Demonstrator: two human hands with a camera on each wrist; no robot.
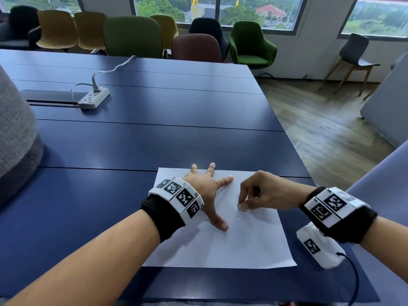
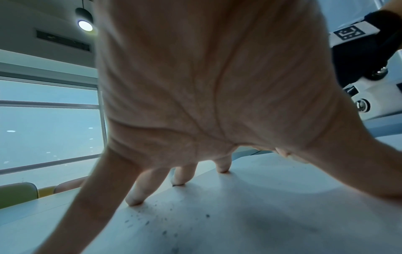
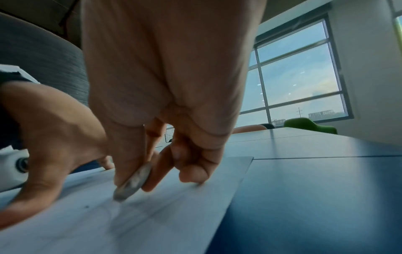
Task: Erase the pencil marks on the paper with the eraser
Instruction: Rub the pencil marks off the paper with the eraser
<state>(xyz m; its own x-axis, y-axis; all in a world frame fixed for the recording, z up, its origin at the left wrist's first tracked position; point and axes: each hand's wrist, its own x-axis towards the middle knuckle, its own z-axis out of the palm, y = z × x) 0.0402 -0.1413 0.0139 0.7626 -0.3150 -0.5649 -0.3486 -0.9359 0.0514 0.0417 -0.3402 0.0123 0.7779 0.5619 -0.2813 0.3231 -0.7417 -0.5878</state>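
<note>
A white sheet of paper (image 1: 242, 244) lies near the front edge of the blue table (image 1: 154, 142). My left hand (image 1: 205, 191) is spread flat on the paper's upper left part, fingers straight and pressing it down. My right hand (image 1: 254, 195) pinches a small greyish eraser (image 1: 241, 206) between thumb and fingers, its lower end touching the paper. In the right wrist view the eraser (image 3: 133, 183) meets the paper (image 3: 152, 223) where faint pencil marks (image 3: 121, 218) run. Dark eraser crumbs (image 2: 156, 221) lie on the paper (image 2: 261, 214) under my left hand (image 2: 195, 103).
A white power strip (image 1: 93, 98) with its cable sits at the far left of the table. A grey upholstered object (image 1: 15, 133) stands at the left edge. Several chairs (image 1: 132, 36) line the far side. The table's right edge (image 1: 284, 129) drops to the wooden floor.
</note>
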